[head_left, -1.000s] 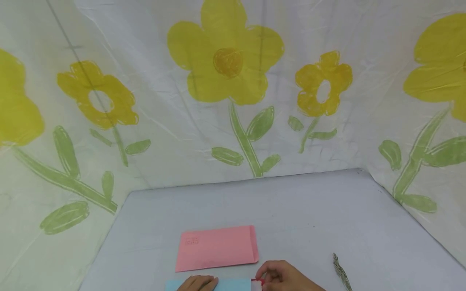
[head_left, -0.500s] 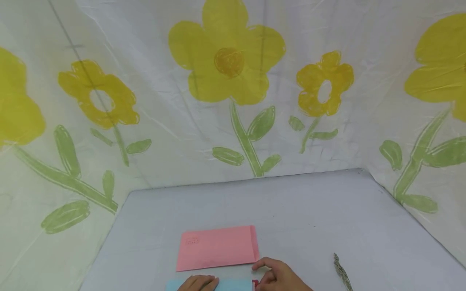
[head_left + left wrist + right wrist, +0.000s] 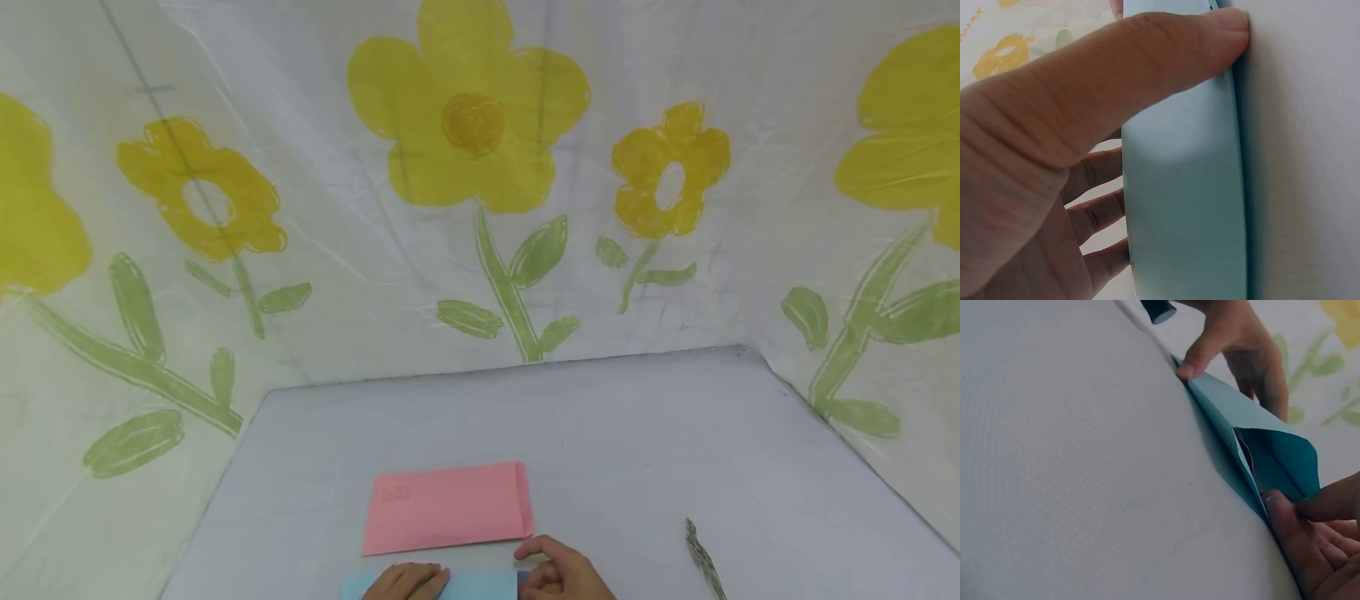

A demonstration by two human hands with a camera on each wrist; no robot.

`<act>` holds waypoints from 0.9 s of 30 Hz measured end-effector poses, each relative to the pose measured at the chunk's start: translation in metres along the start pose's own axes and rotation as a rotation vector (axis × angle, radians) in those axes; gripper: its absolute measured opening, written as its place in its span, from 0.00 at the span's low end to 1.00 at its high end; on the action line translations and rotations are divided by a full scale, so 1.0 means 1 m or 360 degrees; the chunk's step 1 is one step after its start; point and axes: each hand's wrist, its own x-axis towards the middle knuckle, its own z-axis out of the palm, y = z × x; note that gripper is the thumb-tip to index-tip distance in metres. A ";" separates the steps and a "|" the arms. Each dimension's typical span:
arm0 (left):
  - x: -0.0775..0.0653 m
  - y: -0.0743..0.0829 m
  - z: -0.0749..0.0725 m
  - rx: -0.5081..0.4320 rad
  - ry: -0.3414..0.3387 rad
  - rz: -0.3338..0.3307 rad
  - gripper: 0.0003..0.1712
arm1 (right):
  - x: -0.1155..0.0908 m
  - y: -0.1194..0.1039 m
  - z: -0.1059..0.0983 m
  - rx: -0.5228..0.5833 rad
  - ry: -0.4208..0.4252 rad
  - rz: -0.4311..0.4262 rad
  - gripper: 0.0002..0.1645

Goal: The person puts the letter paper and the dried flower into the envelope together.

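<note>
A light blue envelope (image 3: 483,586) lies at the bottom edge of the head view. My left hand (image 3: 405,582) holds it across its width; in the left wrist view the thumb (image 3: 1172,53) crosses one long edge and the fingers are at the opposite side. In the right wrist view the envelope's mouth (image 3: 1282,456) gapes, with a thin edge of something inside. My right hand (image 3: 561,575) is at that end, thumb and fingers pinching the darker blue flap beside the mouth. Its index finger reaches out toward the pink envelope (image 3: 448,508).
The pink envelope lies flat just beyond the blue one. A thin, twisted grey-green strand (image 3: 703,557) rests on the white table (image 3: 600,433) at the right. Behind the table hangs a white sheet (image 3: 337,317) with painted yellow flowers.
A red and white piece showing at the blue envelope's mouth has gone out of sight, and the dark blue flap now shows there. My right hand has shifted slightly left; the left stays put.
</note>
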 end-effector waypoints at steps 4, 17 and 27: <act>0.001 0.000 -0.002 0.0008 -0.0030 -0.0009 0.32 | -0.002 0.002 0.005 0.0149 -0.0133 -0.0052 0.25; 0.001 0.002 -0.002 0.0034 -0.0052 -0.0047 0.33 | -0.019 -0.024 -0.042 -0.0269 -0.0158 -0.0293 0.14; 0.004 0.005 -0.016 0.0129 -0.0344 0.0022 0.40 | -0.071 -0.044 -0.130 -0.1593 0.0822 0.0299 0.26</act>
